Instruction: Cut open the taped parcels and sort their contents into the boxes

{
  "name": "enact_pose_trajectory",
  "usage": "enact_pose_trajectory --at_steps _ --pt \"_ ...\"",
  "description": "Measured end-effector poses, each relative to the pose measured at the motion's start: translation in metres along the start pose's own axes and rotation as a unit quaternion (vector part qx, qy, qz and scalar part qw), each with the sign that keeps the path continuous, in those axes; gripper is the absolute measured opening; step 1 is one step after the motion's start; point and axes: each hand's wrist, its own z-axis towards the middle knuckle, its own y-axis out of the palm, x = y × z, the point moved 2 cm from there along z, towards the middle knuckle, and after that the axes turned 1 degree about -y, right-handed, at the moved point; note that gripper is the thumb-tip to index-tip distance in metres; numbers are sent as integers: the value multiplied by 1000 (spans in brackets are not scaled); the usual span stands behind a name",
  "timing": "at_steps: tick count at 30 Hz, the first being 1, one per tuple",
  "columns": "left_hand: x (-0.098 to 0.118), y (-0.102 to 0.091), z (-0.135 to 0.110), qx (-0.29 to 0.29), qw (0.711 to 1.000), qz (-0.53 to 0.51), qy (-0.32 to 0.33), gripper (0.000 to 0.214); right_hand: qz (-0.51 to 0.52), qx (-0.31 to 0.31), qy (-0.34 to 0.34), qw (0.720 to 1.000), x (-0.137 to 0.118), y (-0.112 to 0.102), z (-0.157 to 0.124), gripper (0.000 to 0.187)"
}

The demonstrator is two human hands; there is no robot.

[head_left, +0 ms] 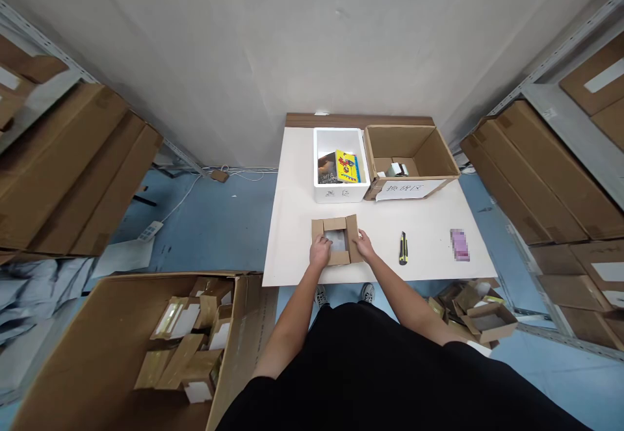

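A small cardboard box (340, 258) lies near the front edge of the white table, its flaps folded outward and its top open. Something pale or greyish shows inside it, too small to make out. My left hand (320, 251) grips the box's left side, with the fingers curled over the edge toward the opening. On the other side, my right hand (364, 246) pinches the right flap. A yellow and black utility knife (403, 249) lies to the right of my right hand, apart from it.
Behind the box stand a white foam bin (341, 194) holding booklets and a larger labelled carton (441, 164) with a small item inside. A blurred purple item (459, 245) lies at the table's right. Left of me is a big carton (121, 281) of parcels; opened boxes (490, 324) lie right.
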Motion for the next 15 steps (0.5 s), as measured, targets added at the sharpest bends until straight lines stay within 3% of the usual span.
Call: enact_pose_trajectory --at_steps 4,8,12,15 --pt "16 -1 1 -33 999 4 21 36 -22 26 27 999 15 -23 1 57" --pt "9 -3 -16 -68 996 -52 31 46 -149 85 25 985 17 -23 -1 39" --pt "-11 -3 -45 -75 993 -78 57 31 -278 80 -100 952 2 -12 -3 8" --pt "-15 5 -60 -71 994 -45 70 60 -321 -1 -190 928 -12 6 -2 17"
